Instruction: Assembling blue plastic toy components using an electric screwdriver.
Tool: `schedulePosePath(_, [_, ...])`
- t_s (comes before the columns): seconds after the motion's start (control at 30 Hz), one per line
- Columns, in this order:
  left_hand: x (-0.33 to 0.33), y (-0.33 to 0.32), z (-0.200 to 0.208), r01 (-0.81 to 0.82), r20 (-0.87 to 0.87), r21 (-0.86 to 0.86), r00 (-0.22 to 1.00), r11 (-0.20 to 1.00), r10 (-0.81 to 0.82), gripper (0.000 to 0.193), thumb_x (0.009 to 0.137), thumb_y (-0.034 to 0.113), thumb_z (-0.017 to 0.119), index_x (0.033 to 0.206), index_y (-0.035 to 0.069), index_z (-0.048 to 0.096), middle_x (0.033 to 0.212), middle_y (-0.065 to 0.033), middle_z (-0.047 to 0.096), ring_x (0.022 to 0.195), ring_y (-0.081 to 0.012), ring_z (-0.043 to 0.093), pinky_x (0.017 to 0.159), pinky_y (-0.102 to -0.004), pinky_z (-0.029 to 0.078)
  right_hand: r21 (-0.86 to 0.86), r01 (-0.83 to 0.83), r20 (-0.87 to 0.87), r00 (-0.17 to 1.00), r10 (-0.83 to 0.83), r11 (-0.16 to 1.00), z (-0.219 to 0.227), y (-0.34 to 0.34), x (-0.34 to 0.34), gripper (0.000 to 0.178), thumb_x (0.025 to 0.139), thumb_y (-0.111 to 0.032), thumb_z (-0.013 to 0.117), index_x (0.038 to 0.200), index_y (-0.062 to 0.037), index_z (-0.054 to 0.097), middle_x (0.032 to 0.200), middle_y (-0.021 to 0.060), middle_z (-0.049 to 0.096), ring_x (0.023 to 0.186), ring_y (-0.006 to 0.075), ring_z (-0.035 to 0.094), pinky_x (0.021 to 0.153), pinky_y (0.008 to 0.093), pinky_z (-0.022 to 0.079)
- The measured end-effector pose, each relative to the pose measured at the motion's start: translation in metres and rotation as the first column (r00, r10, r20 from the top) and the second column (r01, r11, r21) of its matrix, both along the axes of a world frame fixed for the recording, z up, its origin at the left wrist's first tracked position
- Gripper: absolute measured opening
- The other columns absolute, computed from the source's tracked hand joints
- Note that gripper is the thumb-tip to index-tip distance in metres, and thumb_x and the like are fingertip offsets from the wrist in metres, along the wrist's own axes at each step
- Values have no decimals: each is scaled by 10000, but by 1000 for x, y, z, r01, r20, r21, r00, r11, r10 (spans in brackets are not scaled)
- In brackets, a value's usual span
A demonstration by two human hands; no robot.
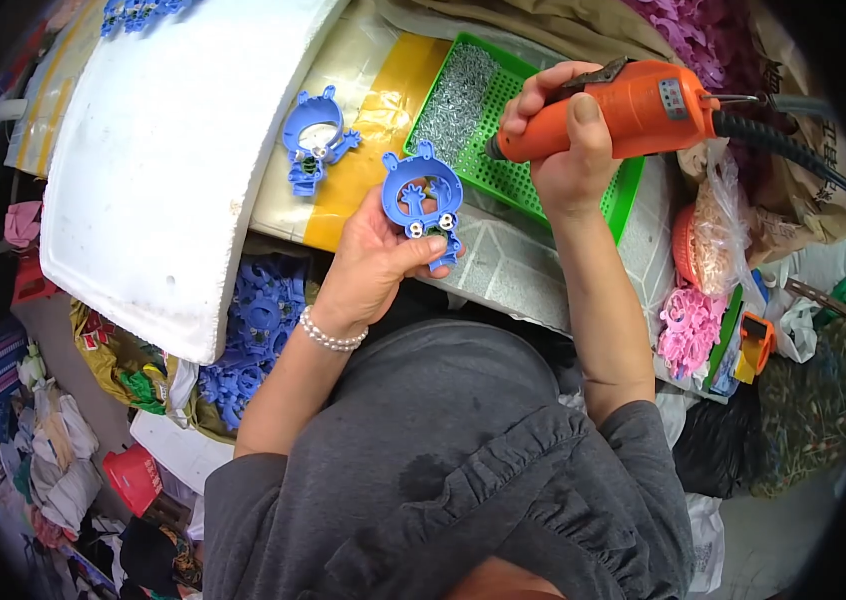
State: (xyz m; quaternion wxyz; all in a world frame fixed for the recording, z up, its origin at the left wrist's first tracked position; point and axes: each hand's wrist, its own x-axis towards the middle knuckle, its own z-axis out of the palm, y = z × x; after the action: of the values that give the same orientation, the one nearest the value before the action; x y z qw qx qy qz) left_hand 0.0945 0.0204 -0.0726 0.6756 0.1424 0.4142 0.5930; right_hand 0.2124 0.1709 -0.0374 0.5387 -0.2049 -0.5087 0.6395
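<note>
Between the thumb and fingers of my left hand (363, 255) is a blue plastic toy shell (424, 200), round and hollow at the top with small white parts near its lower end. My right hand (575, 160) grips an orange electric screwdriver (633, 112), whose tip points left over the tray. Under it lies a green perforated tray (518, 185) with a heap of small silvery screws (458, 95) at its left end. A second blue toy shell (315, 140) rests on the table to the left, touched by neither hand.
A large white foam board (173, 150) covers the left side. Below it is a bag of blue plastic parts (258, 330). On the right are pink plastic parts (691, 330), a red basket (685, 248) and a clear plastic bag (723, 225). The screwdriver's black cable (788, 145) runs off right.
</note>
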Motion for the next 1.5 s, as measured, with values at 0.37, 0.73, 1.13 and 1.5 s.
schedulePosePath(0.37, [0, -1, 0, -12, -8, 19, 1000, 1000, 12, 515, 744, -41, 654, 1176, 40, 386, 1044, -75, 531, 830, -157, 612, 613, -269, 557, 3, 11, 3, 1000, -11, 1000, -3, 0, 2, 299, 765, -213, 591, 959, -20, 471, 757, 77, 524, 594, 133, 530, 546, 276, 479])
schedulePosePath(0.73, [1, 1, -4, -20, -27, 48, 999, 999, 21, 503, 719, -66, 664, 1136, 22, 396, 1007, -64, 523, 822, -126, 584, 625, -271, 556, 50, 71, 121, 990, -77, 996, 0, -1, 1, 397, 779, -377, 559, 948, -27, 478, 750, 105, 499, 611, 194, 492, 587, 331, 442])
schedulePosePath(1.13, [7, 2, -7, -56, -113, 59, 992, 997, 62, 427, 729, -68, 630, 1089, -5, 409, 953, -75, 539, 753, -129, 583, 589, -270, 526, 184, -143, -62, 986, 156, 973, 30, -11, 22, 545, 776, -534, 478, 1055, -66, 508, 826, 94, 500, 666, 193, 496, 683, 382, 394])
schedulePosePath(1.5, [9, 5, -5, -85, -155, 75, 983, 994, 96, 383, 718, -84, 615, 1046, -19, 428, 887, -79, 554, 689, -126, 579, 562, -256, 514, 179, -323, -70, 938, 340, 929, 33, -53, 21, 629, 797, -596, 490, 1078, -34, 460, 862, 104, 495, 690, 192, 520, 687, 378, 431])
